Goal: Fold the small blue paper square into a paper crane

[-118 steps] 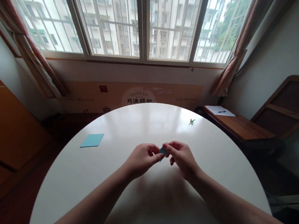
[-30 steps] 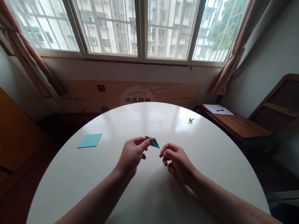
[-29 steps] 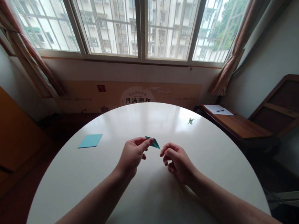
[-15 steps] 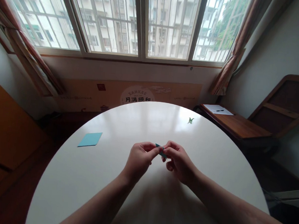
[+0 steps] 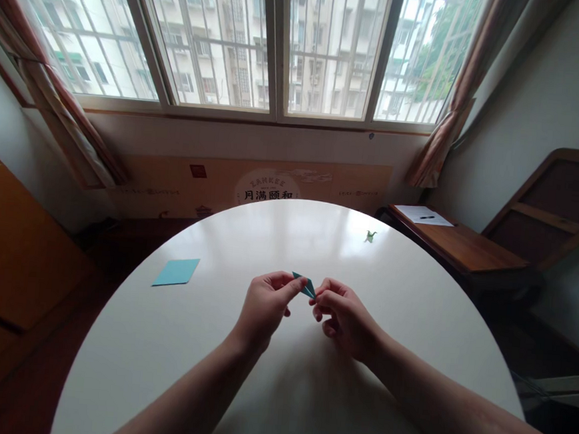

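One folded teal origami paper [image 5: 309, 287] is held over the white table [image 5: 124, 344] in the head view: the left hand [image 5: 265, 305] pinches it, apparently for steadiness; the right hand [image 5: 344, 315], fingers curled, meets its tip, grip unclear.

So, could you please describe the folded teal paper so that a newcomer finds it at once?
Start at the white table. Near its middle, the left hand pinches the folded teal paper, one tip at the right hand. Unlike the flat blue sheet further left, it is small and pointed.
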Available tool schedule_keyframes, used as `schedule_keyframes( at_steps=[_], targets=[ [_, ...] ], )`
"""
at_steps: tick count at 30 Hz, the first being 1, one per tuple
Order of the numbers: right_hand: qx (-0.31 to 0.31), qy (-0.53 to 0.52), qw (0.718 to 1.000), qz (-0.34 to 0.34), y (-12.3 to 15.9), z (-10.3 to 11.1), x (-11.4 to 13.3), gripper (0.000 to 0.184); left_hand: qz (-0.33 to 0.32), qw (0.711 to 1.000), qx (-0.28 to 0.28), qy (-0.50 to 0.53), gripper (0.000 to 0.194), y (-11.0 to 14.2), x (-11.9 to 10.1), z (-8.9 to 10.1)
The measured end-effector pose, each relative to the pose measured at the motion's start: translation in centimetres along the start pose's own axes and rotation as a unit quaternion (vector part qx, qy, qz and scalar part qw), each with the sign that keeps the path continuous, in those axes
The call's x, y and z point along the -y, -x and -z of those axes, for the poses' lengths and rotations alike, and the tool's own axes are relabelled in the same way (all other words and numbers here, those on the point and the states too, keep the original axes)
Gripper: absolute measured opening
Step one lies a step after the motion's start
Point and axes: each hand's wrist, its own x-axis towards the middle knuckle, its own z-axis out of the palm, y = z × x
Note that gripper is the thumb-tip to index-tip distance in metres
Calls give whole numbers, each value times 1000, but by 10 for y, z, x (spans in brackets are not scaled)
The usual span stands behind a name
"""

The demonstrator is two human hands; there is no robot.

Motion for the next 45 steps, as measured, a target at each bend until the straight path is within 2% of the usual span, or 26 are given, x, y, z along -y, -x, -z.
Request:
schedule_keyframes(
  at_steps=[6, 13, 19, 24, 31, 36, 40, 45],
  targets=[
    [-10, 28, 999, 18, -4, 0, -1, 14, -1, 1000, -19, 14, 32, -1, -4, 3],
    [-16, 72, 993, 95, -4, 4, 4, 19, -6, 999, 25, -27, 29, 3, 3, -2],
    [-33, 68, 993, 92, -3, 2, 1, 11, -41, 994, 58, -82, 28, 6, 6, -6],
    [-37, 71, 992, 92, -4, 4, 0, 17, -7, 998, 45, -53, 28, 3, 7, -4],
    [47, 126, 989, 65, -2, 5, 1, 23, 10, 999, 40, -31, 29, -1, 5, 2],
    [36, 179, 981, 63, -2, 4, 1, 16, 21, 997, 68, -35, 26, -1, 2, 3],
    [26, 166, 984, 56, -2, 4, 2, 12, 37, 994, 89, -45, 25, -1, -1, 4],
    [14, 152, 987, 58, -3, 5, 1, 10, 36, 994, 87, -63, 22, -4, 0, 6]
  ],
)
